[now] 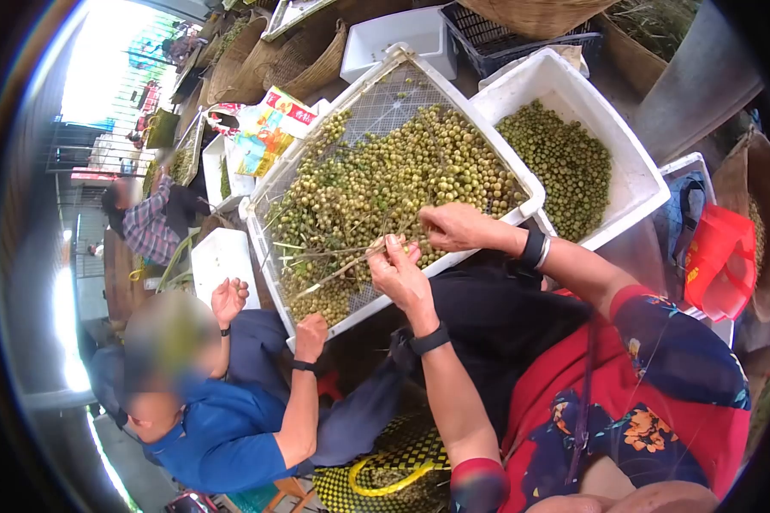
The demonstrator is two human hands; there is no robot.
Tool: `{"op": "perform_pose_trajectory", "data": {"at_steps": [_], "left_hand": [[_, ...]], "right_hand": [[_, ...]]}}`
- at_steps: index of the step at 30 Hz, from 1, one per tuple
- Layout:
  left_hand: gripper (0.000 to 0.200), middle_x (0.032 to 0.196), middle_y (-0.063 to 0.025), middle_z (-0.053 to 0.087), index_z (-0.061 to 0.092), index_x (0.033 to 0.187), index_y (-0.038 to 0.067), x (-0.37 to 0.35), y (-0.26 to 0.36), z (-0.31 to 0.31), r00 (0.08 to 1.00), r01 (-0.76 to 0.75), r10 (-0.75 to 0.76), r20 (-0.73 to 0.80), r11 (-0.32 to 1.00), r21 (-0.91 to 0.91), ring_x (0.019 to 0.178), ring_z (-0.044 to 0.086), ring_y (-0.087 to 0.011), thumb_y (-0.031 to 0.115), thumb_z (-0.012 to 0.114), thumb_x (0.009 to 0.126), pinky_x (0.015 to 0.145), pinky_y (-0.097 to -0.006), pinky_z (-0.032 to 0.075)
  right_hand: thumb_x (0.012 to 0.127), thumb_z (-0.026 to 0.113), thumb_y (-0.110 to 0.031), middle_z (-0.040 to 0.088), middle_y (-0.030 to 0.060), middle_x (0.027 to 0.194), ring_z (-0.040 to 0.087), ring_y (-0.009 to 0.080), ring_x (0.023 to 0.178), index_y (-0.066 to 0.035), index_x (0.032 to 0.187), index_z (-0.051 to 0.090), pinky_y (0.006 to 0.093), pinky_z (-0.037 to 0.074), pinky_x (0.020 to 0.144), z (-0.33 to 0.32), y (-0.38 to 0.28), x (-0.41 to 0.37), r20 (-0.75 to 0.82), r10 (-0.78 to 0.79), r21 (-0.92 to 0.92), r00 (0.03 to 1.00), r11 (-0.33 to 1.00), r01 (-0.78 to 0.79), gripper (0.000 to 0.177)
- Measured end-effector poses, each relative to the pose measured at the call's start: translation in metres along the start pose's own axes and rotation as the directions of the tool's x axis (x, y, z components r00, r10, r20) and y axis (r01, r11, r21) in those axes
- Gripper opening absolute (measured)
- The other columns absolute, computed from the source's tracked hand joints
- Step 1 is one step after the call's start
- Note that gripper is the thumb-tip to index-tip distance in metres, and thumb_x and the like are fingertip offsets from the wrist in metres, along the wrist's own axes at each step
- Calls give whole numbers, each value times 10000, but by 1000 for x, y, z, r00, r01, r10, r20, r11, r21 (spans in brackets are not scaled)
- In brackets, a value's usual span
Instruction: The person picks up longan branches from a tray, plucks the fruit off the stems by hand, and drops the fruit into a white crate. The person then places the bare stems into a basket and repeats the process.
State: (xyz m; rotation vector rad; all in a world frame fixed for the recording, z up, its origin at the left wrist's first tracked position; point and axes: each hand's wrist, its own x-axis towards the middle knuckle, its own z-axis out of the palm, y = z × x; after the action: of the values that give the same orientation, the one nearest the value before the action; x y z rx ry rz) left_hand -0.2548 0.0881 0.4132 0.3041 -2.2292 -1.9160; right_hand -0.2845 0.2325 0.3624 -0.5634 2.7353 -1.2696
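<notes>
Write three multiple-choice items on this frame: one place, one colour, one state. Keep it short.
1. Where does the white tub of green fruit sit?
A. Beside the mesh tray, on the picture's right
B. Under the tray
C. On the co-worker's lap

2. What colour is the co-worker's shirt?
A. Red
B. Blue
C. White

3. What is the left hand doing?
A. Lying flat and open
B. Closed on thin stalks over the tray
C. Holding a knife

Answers:
1 A: the tub's wall lies along the tray's right rim.
2 B: a blue sleeve and back show at lower left.
3 B: the fingers pinch the stalk ends, close to the right hand.
</notes>
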Motion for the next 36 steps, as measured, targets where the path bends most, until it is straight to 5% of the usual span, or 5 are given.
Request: {"op": "perform_pose_trajectory", "data": {"at_steps": [5,9,25,31,36], "left_hand": [[237,972,-145,636,493,1042,30,8,-10,-13,967,200,-245,-73,902,-383,758,684,-279,252,543,977,651,-351,584],[258,984,-137,639,501,1041,35,0,-10,-9,956,218,-286,-67,844,-489,831,675,-293,269,572,962,683,-357,585],[288,1008,-149,657,527,1126,-29,-42,17,-19,972,185,-230,-53,882,-433,840,678,-247,213,555,972,751,-351,577],[218,978,-127,650,511,1152,4,-96,59,-118,964,-189,163,-210,976,-107,820,669,-203,134,524,978,707,-294,564],[144,873,-54,630,545,1055,7,-174,58,-208,925,93,54,-377,929,359,712,574,-103,129,521,983,642,-245,484]], "right_hand": [[811,620,-131,520,108,877,615,317,810,-75,1001,550,428,494,645,-18,-11,-16,-392,15,-146,920,986,-79,211],[823,643,-81,560,106,815,600,292,728,-64,944,586,379,489,614,-10,-46,-24,-395,-195,150,898,950,272,135],[908,609,-56,581,7,847,560,88,783,-17,946,577,245,468,696,-37,-64,-58,-85,-10,761,996,645,72,63],[903,590,-27,558,27,785,519,97,732,-12,929,589,257,453,665,-115,21,-78,-515,87,163,853,987,-2,30],[941,564,-128,570,18,785,506,90,696,-25,983,589,246,439,637,-137,157,-92,-463,83,-95,882,985,-143,114]]}}
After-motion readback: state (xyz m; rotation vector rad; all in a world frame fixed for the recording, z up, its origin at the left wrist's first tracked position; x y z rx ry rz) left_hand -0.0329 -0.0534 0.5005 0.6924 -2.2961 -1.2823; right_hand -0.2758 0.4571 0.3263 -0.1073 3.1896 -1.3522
